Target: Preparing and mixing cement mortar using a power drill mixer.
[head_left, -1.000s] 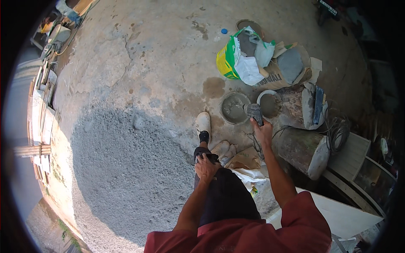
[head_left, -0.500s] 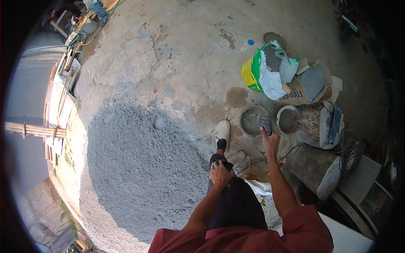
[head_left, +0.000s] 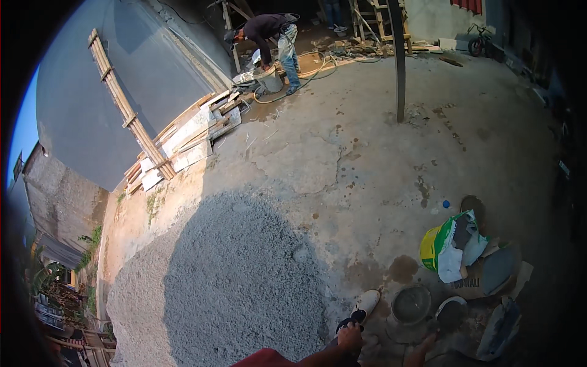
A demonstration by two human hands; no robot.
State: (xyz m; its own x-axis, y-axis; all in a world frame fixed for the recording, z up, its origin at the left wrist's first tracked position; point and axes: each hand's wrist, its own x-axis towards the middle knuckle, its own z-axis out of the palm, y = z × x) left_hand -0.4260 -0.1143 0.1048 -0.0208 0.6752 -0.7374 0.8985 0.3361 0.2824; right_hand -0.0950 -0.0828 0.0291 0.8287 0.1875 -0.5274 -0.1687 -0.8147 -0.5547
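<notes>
My left hand (head_left: 350,337) rests over my bent knee at the lower edge, its fingers lying across the dark trouser leg. Below it a pale shoe (head_left: 367,302) stands on the concrete. My right hand (head_left: 426,344) is low in the picture, dim and blurred, just below two round buckets; whether it holds anything cannot be made out. The nearer-left bucket (head_left: 394,306) contains grey wet mix. Beside it on the right is a smaller bucket with a pale rim (head_left: 444,303).
A large grey sand heap (head_left: 244,281) lies left of my leg. An open green-yellow sack (head_left: 432,248) and a torn paper bag (head_left: 468,287) stand right. A post (head_left: 398,73) rises ahead. Farther off, a person (head_left: 269,37) bends over a bucket (head_left: 269,81) near stacked boards (head_left: 189,144).
My view has swung up and left, bringing the bending person and post into sight. My right hand has shifted away from the mix bucket; the dark tool it held no longer shows.
</notes>
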